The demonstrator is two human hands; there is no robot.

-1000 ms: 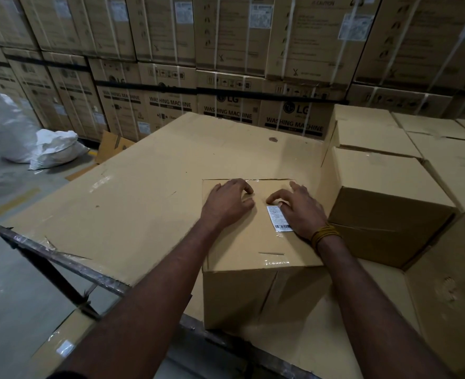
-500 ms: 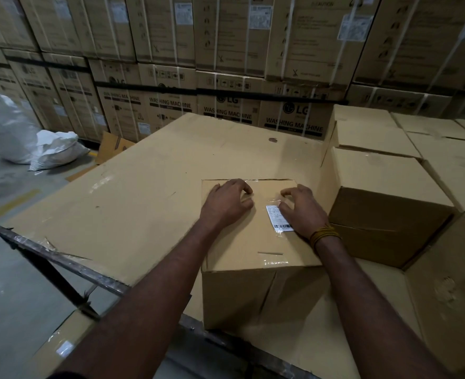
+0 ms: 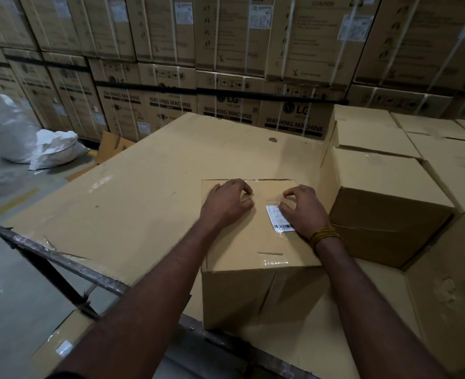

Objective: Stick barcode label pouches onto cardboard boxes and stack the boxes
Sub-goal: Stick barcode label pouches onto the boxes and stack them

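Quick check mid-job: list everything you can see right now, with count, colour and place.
Box: one, brown, front centre on the sheet.
Label pouch: one, clear with white barcode label, on the box top, right of centre.
Sheet: one, tan cardboard, covering the work surface.
Stacked boxes: several, brown, right side.
Washing machine cartons: many, brown, strapped, along the back.
Sacks: two, white, on the floor at left.
Frame: one, dark metal, left front edge.
Wristband: yellow, right wrist.
Hands: left on the box top; right on the pouch, fingers bent.
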